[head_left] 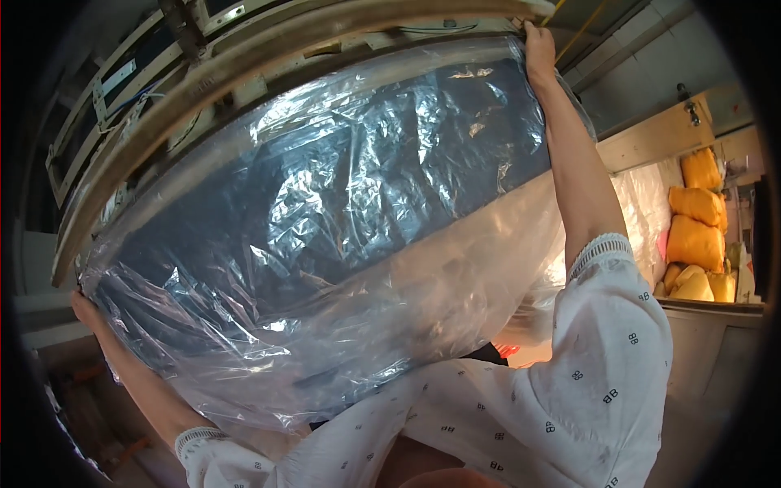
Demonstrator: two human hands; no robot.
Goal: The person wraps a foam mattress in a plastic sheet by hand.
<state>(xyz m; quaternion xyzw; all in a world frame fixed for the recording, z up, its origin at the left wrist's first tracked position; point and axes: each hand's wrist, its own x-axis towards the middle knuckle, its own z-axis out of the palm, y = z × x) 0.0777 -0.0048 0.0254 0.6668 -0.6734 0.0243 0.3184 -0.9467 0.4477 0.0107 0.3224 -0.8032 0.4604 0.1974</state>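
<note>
A wide, crinkled clear plastic sheet (pixel 342 187) is spread between my two arms, with bright reflections across its folds. It may be a bag, but I cannot tell. My right hand (pixel 539 53) is closed on its far right corner, next to the end of a long brown bar (pixel 244 57). At the far left, my left hand (pixel 84 309) grips the opposite corner below the bar's other end; its fingers are partly hidden. Through the plastic shows a dark blue surface (pixel 220 211) with a pale band along its near side. The sheet's near part hangs close to my body.
Beyond the bar stands a frame of metal rails (pixel 114 81) with cables. Several yellow-orange bundles (pixel 697 242) are stacked at the right on a ledge (pixel 708 307). A pale board (pixel 659 134) runs above them, with a dark fitting on it.
</note>
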